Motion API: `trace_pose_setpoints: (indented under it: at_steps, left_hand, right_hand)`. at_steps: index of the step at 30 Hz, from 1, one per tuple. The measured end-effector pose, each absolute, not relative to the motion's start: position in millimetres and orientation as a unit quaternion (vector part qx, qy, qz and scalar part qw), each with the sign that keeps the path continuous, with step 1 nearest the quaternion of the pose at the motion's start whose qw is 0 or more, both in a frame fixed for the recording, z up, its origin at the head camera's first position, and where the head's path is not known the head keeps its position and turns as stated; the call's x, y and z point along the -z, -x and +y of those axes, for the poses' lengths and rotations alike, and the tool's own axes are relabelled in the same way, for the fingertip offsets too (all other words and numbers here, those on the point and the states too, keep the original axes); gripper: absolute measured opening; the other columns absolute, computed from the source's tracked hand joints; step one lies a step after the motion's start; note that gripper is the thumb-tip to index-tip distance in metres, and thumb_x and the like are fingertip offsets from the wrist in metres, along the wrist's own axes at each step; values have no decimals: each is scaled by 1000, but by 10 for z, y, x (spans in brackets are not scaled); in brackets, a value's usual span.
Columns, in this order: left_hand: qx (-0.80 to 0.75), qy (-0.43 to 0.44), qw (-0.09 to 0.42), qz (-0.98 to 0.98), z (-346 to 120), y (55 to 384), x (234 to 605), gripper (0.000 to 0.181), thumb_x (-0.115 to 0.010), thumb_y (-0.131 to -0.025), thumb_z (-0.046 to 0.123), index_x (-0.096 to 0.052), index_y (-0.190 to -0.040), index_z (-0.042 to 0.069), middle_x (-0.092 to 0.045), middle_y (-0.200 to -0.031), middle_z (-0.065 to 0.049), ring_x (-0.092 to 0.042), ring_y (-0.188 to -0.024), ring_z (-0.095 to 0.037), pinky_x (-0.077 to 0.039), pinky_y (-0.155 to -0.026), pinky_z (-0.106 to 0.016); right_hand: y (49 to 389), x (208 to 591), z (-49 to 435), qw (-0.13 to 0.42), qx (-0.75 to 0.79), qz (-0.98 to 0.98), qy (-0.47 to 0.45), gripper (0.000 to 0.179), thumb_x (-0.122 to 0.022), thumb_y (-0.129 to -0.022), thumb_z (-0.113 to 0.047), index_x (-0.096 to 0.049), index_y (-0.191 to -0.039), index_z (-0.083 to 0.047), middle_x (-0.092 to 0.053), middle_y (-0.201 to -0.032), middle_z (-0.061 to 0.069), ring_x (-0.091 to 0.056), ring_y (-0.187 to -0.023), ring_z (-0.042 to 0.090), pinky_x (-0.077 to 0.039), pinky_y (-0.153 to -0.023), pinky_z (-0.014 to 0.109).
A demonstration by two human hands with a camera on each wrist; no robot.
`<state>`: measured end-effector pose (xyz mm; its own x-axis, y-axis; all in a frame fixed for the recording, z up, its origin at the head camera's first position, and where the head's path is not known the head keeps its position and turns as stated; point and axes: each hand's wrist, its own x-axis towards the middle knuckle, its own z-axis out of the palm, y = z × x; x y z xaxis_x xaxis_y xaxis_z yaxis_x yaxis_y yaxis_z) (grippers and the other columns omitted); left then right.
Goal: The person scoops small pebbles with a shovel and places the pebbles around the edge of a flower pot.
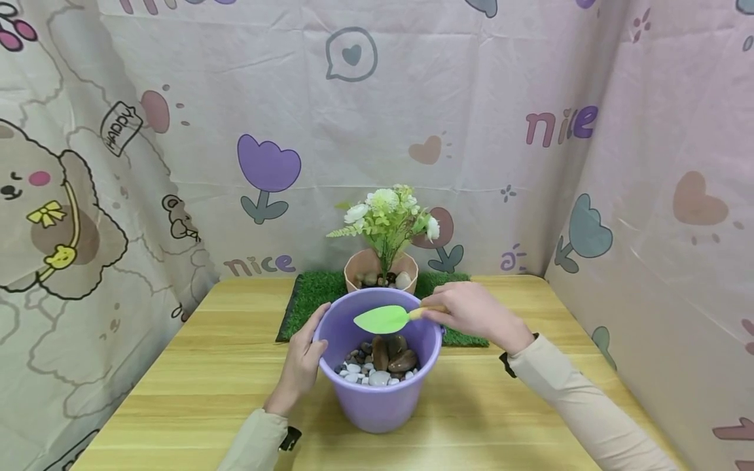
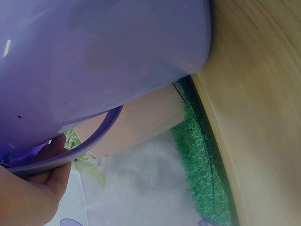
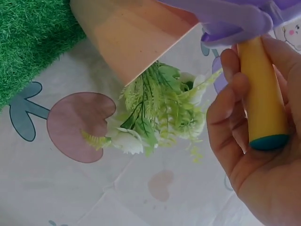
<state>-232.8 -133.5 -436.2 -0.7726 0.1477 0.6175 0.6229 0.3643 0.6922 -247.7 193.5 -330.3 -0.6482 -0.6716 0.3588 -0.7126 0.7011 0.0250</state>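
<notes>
A purple bucket (image 1: 379, 409) stands upright on the table, with small white and dark pebbles (image 1: 356, 373) and large brown stones (image 1: 396, 356) at its bottom. My left hand (image 1: 302, 363) grips the bucket's left rim, thumb on one side and fingers on the other, as the left wrist view also shows. With my right hand (image 1: 474, 314) I hold a small trowel by its yellow handle (image 3: 263, 99), fingers curled round it. The trowel's green blade (image 1: 381, 319) points left over the bucket's opening, above the stones, and carries nothing visible.
Behind the bucket, a peach flowerpot (image 3: 131, 37) with white flowers (image 1: 385, 203) and stones stands on a green grass mat (image 1: 315, 297). The wooden table (image 1: 235, 366) extends to both sides. A printed curtain (image 1: 365, 118) surrounds its back and sides.
</notes>
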Motion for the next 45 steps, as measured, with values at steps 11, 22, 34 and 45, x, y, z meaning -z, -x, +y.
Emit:
trace_pose_setpoints:
  at_steps: [11,22,34,45]
  left_hand:
    - [508,242,232,-793,-1334,2330,4359,64,-44,-83,0,-43,-147,5,-52,-144,-17,-58,-123,-33,-52,-96,-42]
    - [514,244,238,-787,-1332,2332,4363,64,-44,-82,-1,-44,-146,3,-54,-142,-19,-59,-120,-35,-54,-93,-46]
    - [511,246,246,-786,-1329,2352,4381,64,-44,-81,-2,-46,-145,1,-54,-141,-19,-59,-120,-34,-54,-95,-42]
    - [514,245,243,-785,-1327,2344,4375,64,-44,-81,-1,-46,-145,2,-54,-142,-19,-59,-121,-33,-53,-95,-45]
  right_hand:
    - [2505,3387,1907,210,-83,-899,-376,14,-73,-85,-39,-77,-94,-30,-66,-77,-17,-54,-62,-4,-41,-51,15]
    - [2422,3116,1807,210,-9,-900,-381,26,-76,-80,-45,-67,-62,-30,-45,-57,-17,-37,-48,-1,-29,-40,18]
    - [2269,2905,1565,188,93,-892,-401,44,-83,-71,-32,-45,-49,-24,-48,-52,-11,-42,-47,8,-37,-42,26]
    - [2375,3035,1454,161,97,-894,-406,34,-84,-70,-40,-60,-54,-22,-55,-53,-10,-50,-47,10,-42,-45,26]
